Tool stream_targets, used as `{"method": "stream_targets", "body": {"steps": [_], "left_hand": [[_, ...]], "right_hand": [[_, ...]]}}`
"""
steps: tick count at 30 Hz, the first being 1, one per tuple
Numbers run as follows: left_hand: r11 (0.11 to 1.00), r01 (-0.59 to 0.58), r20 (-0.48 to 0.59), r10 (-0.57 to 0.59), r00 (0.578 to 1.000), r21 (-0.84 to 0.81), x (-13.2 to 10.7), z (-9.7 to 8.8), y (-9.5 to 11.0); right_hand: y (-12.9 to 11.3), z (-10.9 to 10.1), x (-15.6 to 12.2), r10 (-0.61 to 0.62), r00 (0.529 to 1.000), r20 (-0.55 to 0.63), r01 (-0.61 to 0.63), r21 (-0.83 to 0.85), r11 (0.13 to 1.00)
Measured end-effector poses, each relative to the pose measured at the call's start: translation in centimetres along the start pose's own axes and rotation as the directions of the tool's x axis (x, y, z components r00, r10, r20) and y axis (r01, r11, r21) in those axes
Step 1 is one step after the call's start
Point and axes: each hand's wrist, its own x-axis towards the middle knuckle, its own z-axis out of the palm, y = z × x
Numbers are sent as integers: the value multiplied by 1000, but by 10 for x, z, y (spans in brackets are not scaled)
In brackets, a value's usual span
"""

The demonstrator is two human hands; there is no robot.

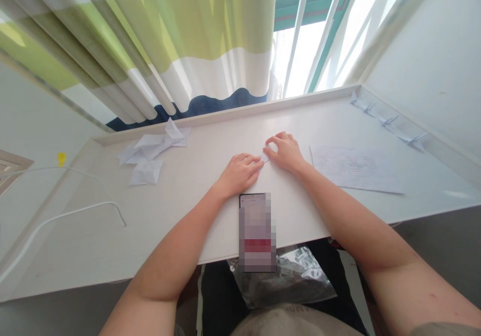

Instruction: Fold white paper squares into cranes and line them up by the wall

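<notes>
Two grips pinching small paper (265,156) on desk (188,210): L hand (240,174) fingers extended, R hand (285,151) curled over.

Looks like we're in a room at home: green-striped curtain (131,40) upper left, bright window (304,35) upper right, white desk (180,198) beneath.

Pale wall (424,35) at right; curtain (143,40) in broad green, white and navy bands hanging left of a bright window (300,60) with green frame. White tabletop (195,200) runs beneath the window, above grey floor (443,245).
</notes>
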Motion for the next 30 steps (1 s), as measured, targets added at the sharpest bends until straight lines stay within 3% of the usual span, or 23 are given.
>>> {"method": "stream_targets", "body": {"steps": [7,13,21,26,30], "left_hand": [[999,21,6,-21,1000,-34,1,0,2],[1000,26,9,-26,1000,3,1,2,2],[997,70,218,-62,974,-32,4,-7,1],[995,99,242,-88,966,-32,0,-8,2],[990,130,162,-120,979,-47,-4,-9,1]], "right_hand": [[-2,-5,4,81,997,2,-81,-11,997],[-5,-7,4,62,998,27,-61,-35,998],[-5,-3,8,99,995,-20,-100,-50,994],[3,-4,9,10,1000,-22,-8,58,998],[10,-6,10,-198,980,-13,195,231,953]]}}
